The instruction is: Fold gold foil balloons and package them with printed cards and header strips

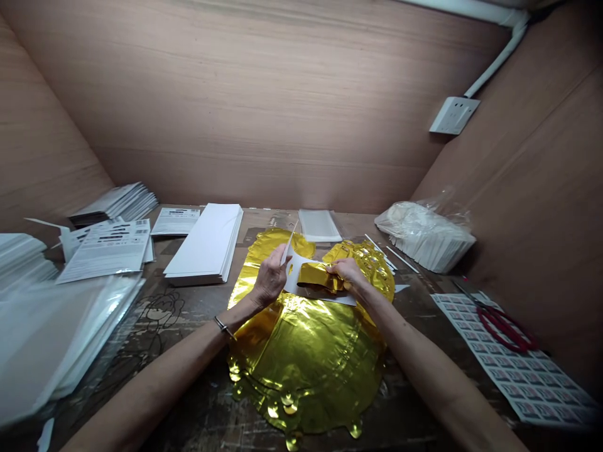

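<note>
Gold foil balloons [311,351] lie flat and overlapping on the dark table in front of me. Just above them my left hand [271,276] grips the left edge of a white card [293,276], which is bent upward there. My right hand [348,275] pinches a folded strip of gold foil [315,274] that lies across the card. The card has a small cut-out near its left side. Part of the foil under my right fingers is hidden.
Left stand a stack of white cards [202,248], printed packets [110,248] and clear plastic sleeves [51,339]. Behind lie small clear bags [319,225]. Right are a bag of white strips [426,235], white sticks [401,258], red-handled scissors [504,328] and a sticker sheet [522,376].
</note>
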A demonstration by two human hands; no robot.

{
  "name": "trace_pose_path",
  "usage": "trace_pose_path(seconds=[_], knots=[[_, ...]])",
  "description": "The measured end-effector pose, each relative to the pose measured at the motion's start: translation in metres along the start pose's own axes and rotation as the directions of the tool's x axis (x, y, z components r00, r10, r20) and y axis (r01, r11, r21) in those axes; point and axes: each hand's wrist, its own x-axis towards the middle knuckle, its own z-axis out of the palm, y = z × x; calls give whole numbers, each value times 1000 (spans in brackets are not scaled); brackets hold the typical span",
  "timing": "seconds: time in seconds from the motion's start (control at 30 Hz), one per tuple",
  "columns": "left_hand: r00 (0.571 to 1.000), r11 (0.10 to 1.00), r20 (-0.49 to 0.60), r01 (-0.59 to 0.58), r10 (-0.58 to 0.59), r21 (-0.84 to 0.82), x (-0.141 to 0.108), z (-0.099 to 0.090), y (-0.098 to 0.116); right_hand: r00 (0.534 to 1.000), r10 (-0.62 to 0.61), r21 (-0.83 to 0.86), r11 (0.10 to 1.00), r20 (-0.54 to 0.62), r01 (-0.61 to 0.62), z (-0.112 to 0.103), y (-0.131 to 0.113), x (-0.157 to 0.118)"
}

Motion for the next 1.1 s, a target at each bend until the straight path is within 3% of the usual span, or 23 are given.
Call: trace_pose_path(seconds=[0.17, 0.5, 0.63, 0.73, 0.83, 0.93, 1.1], knots=[[998, 997, 40, -48, 45, 60, 0, 7, -2, 996, 60, -72, 995, -69, -65, -9, 4, 0], [1000, 993, 0, -12, 12, 114, 5, 7, -8, 990, 26, -108, 993, -141, -41, -22, 6, 2], [998, 989, 55, -52, 45, 135, 3, 7, -4, 988, 7, -138, 990, -152, -29, -18, 6, 3], [982, 984, 126, -156, 144, 90, 0, 14, 4, 990, 1, -148, 989, -144, -22, -18, 7, 2], [930, 961, 254, -277, 265, 11, -4, 28, 14, 990, -16, -163, 987, -140, -7, -20, 6, 0], [846, 934, 422, -358, 326, -5, -7, 41, 21, 995, -35, -68, 997, -89, 29, -22, 4, -3], [720, 898, 626, -435, 298, 73, -11, 53, 19, 998, 32, 106, 994, 63, -39, -22, 7, 3]])
